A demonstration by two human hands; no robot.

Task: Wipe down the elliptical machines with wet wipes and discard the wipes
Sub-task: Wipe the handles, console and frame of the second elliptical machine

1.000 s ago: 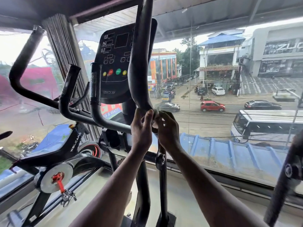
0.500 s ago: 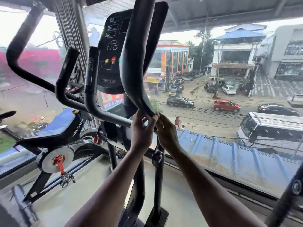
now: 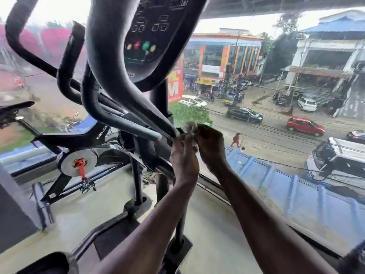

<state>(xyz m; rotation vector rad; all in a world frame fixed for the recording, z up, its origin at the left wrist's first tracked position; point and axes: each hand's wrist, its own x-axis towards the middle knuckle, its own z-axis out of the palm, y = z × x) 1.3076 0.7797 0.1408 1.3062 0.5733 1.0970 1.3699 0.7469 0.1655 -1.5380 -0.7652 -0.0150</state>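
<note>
wipe (image 3: 190,127) blurred, perhaps in hands

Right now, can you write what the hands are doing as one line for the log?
step: wiping elliptical | left hand: holds wet wipe | right hand: pinches wet wipe | spot: lower end of handlebar | discard: not yet

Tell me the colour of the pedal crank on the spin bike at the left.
Red: the pedal crank stands out against the silver flywheel disc, seen in the head view.

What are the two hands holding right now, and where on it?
Both hands pinch a crumpled wet wipe: right hand at its upper right, left hand from below, at the lower end of the elliptical handlebar.
</note>
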